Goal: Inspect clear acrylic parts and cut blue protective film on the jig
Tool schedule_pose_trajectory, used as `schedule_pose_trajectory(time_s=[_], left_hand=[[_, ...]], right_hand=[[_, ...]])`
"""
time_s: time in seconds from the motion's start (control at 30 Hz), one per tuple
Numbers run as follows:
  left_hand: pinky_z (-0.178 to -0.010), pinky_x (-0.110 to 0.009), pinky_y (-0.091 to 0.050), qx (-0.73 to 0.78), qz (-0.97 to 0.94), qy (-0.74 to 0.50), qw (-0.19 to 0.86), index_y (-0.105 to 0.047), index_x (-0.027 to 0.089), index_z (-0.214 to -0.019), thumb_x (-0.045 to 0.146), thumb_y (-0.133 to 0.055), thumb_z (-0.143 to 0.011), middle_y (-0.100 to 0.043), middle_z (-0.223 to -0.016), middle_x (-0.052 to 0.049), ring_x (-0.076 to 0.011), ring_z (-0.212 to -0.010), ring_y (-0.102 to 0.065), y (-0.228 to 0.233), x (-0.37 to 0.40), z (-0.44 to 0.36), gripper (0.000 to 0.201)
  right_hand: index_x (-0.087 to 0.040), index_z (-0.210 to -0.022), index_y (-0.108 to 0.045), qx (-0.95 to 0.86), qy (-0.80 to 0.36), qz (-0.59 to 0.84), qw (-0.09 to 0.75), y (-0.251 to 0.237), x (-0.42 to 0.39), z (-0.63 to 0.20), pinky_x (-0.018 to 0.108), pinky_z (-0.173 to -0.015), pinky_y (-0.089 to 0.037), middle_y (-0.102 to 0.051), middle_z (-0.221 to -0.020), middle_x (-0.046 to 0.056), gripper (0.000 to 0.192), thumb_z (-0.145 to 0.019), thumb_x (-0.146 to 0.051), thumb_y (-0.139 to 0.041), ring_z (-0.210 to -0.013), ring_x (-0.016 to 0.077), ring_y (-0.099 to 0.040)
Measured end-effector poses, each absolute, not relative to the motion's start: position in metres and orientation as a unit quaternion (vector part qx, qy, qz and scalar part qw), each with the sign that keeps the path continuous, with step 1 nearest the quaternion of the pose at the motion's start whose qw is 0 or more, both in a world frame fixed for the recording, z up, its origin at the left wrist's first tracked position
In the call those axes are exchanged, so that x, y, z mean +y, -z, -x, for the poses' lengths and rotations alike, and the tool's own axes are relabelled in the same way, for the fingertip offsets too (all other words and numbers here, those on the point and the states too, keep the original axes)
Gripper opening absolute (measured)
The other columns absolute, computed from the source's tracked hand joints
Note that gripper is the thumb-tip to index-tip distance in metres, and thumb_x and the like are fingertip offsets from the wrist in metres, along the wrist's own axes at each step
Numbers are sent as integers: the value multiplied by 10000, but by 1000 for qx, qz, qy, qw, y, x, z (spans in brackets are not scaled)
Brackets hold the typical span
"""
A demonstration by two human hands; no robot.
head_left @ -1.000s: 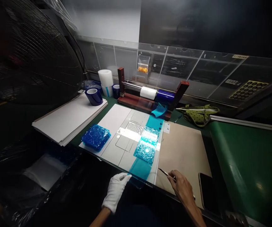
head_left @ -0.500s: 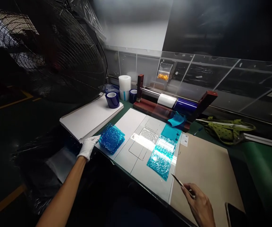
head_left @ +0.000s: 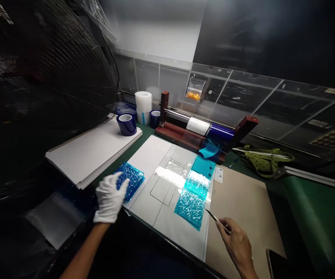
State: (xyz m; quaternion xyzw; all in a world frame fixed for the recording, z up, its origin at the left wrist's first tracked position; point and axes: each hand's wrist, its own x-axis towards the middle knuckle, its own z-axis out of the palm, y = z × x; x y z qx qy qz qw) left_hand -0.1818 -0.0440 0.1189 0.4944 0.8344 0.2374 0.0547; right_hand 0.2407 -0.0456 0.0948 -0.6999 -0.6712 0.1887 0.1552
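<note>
At seven o'clock of the white template sheet [head_left: 152, 155], a dark blue textured stack [head_left: 130, 182] lying flat at the sheet's near left corner, kept within easy reach of the gloved left hand [head_left: 109, 199]; fingers spread and open over the stack's near edge, touching or just above it, cannot tell which, holding nothing; glove presumably worn to keep prints off the film

At five o'clock of the sheet, right hand [head_left: 237, 246], bare, closed in a pinch on a thin pointed tool [head_left: 214, 217]; tip aimed toward ten o'clock, just beside the lower right edge of a cyan textured film piece [head_left: 192, 199], likely poised for lifting or trimming an edge; cyan piece laid along the sheet's right column, squared to the printed outlines, with a smooth cyan strip at its twelve o'clock running toward the dispenser

At twelve o'clock, a red roll stand [head_left: 185, 135] carrying white and blue film rolls on a bar, set square to the sheet so film can be pulled straight down; at ten o'clock, a blue tape roll [head_left: 126, 124] resting on a stack of white boards [head_left: 88, 149]; at three o'clock, a brown cardboard sheet [head_left: 243, 197] beside the template; farther out at two o'clock, a green pouch [head_left: 262, 161]
</note>
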Motion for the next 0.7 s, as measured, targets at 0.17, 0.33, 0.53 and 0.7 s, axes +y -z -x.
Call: schedule_pose_trajectory(time_s=[0.17,0.33,0.53,0.7], left_hand=[[-913,-316,-406,685,-690,-143,183,-488,297,-1289,431,-504,-865,-623,-1161,-29,-202,-1031,-571,-72,-21,51,446],[-805,-356,-443,647,-734,-49,203,-424,226,-1356,434,-550,-816,-621,-1128,-116,-264,-966,-589,-41,14,-9,592],[-798,-381,-433,646,-739,13,189,-385,208,-1381,421,-501,-842,-604,-1110,-143,-291,-967,-577,-31,24,-11,591],[-786,-386,-425,645,-742,36,179,-406,220,-1370,414,-491,-852,-603,-1077,-145,-299,-950,-571,-30,22,-14,560]], right_hand=[[-214,-826,-607,-737,-108,665,50,-93,6,-220,257,-618,-378,-674,-879,46,280,-921,-353,-383,-800,189,-635],[-222,-862,-632,-772,-98,628,-6,-79,57,-188,231,-590,-315,-664,-916,12,204,-922,-274,-444,-795,142,-625],[-210,-852,-619,-796,-105,594,-49,-60,88,-156,231,-570,-268,-642,-925,26,230,-945,-255,-414,-798,131,-618],[-201,-832,-612,-797,-113,588,-77,-60,92,-162,239,-557,-250,-639,-912,39,267,-957,-247,-381,-792,139,-620]])
